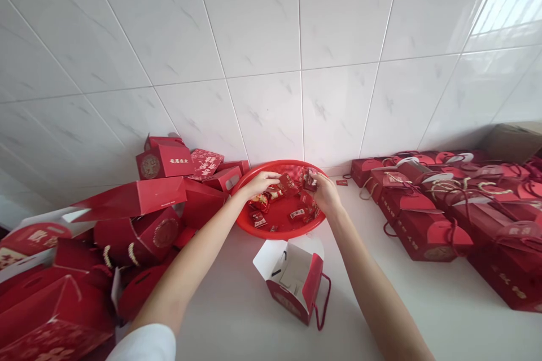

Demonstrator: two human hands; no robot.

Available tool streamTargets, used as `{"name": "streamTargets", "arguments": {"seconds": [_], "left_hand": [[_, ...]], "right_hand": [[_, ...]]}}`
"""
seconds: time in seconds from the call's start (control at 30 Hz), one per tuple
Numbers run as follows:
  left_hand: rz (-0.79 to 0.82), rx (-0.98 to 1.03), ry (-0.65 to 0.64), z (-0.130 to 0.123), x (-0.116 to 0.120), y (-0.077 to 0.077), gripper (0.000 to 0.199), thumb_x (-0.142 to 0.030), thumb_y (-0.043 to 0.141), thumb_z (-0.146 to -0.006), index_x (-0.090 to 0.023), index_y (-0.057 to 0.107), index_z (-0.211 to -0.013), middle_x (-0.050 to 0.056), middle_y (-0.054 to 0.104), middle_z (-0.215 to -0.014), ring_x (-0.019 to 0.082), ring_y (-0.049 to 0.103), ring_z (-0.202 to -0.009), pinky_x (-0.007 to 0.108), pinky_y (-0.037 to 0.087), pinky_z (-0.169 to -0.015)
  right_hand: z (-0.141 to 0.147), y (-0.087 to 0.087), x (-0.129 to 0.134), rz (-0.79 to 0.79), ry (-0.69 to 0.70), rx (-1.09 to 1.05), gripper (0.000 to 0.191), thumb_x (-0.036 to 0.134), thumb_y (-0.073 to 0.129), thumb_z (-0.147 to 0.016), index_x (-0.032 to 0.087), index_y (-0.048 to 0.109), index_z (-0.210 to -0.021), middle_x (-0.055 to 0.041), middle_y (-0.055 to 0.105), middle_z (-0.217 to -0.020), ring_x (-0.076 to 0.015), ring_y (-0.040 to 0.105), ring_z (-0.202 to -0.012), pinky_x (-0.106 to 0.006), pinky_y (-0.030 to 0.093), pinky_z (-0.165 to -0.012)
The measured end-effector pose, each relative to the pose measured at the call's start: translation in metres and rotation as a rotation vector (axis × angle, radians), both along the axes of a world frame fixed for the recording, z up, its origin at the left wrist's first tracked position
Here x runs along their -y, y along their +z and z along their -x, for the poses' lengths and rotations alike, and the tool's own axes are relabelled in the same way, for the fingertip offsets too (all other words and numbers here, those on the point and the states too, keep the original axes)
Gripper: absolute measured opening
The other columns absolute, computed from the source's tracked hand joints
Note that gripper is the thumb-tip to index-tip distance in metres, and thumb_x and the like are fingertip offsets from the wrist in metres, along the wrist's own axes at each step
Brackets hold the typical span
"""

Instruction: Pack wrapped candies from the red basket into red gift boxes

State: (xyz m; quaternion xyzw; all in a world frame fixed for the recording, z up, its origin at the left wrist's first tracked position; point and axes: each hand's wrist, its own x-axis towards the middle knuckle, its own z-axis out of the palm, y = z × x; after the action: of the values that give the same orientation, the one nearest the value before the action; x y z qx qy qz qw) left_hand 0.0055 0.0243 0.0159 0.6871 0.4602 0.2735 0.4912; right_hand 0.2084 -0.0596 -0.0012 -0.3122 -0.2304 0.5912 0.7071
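A red mesh basket (262, 232) stands against the tiled wall with several small wrapped packets inside. My left hand (259, 185) reaches over its left side, fingertips closed on the edge of a dark red packet (289, 185). On the basket's right side, my right hand (327, 194) grips a small red and brown wrapped packet (310, 178). Gold and red wrapped sweets (259, 201) lie beneath my left hand. In front of the basket sits an open red gift box (290, 297), white inside, its flaps spread and a dark red cord handle (326, 307) hanging to the right.
Red boxes (139, 197) are heaped loosely on the left, some with flaps open. On the right, closed red boxes (432, 231) with cord handles stand in rows. A brown carton (510, 144) is at the far right. One small red packet (341, 183) lies beside the basket.
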Motion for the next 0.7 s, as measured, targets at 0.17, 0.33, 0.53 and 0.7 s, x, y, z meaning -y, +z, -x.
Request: {"name": "streamTargets", "arguments": {"seconds": [0.17,0.33,0.53,0.7], "left_hand": [[0.093,0.120,0.007,-0.002,0.001,0.000,0.023,-0.019,0.078,-0.071,-0.017,0.077,-0.095,0.007,0.077,-0.103,0.019,0.073,-0.087,0.028,0.059,-0.076],[0.040,0.144,0.042,-0.007,0.002,-0.001,0.019,-0.016,0.075,-0.070,-0.015,0.074,-0.089,0.007,0.076,-0.099,0.018,0.072,-0.088,0.028,0.060,-0.079],[-0.192,0.133,-0.010,-0.007,0.010,0.005,0.014,-0.011,0.054,-0.067,-0.018,0.066,-0.069,0.004,0.076,-0.095,0.017,0.071,-0.092,0.027,0.057,-0.084],[-0.248,0.163,0.012,-0.007,0.015,0.005,0.015,-0.012,0.048,-0.066,-0.018,0.062,-0.069,0.006,0.074,-0.109,0.020,0.071,-0.097,0.028,0.057,-0.079]], "right_hand": [[0.000,0.000,-0.001,0.011,0.019,0.031,0.014,0.025,0.078,-0.065,0.021,0.065,-0.069,0.0011,0.069,-0.070,-0.0164,0.064,-0.067,-0.029,0.054,-0.063],[-0.001,-0.001,-0.001,0.014,0.029,0.034,0.011,0.026,0.076,-0.067,0.021,0.066,-0.070,0.0010,0.069,-0.073,-0.0146,0.065,-0.068,-0.027,0.056,-0.066],[-0.004,0.000,-0.001,0.020,0.039,0.078,0.012,0.026,0.078,-0.066,0.021,0.067,-0.070,0.0011,0.069,-0.072,-0.0157,0.065,-0.070,-0.028,0.056,-0.066],[-0.002,0.004,0.003,-0.008,0.074,0.101,0.018,0.027,0.083,-0.060,0.022,0.066,-0.067,0.0015,0.068,-0.071,-0.0169,0.063,-0.075,-0.028,0.057,-0.064]]}}
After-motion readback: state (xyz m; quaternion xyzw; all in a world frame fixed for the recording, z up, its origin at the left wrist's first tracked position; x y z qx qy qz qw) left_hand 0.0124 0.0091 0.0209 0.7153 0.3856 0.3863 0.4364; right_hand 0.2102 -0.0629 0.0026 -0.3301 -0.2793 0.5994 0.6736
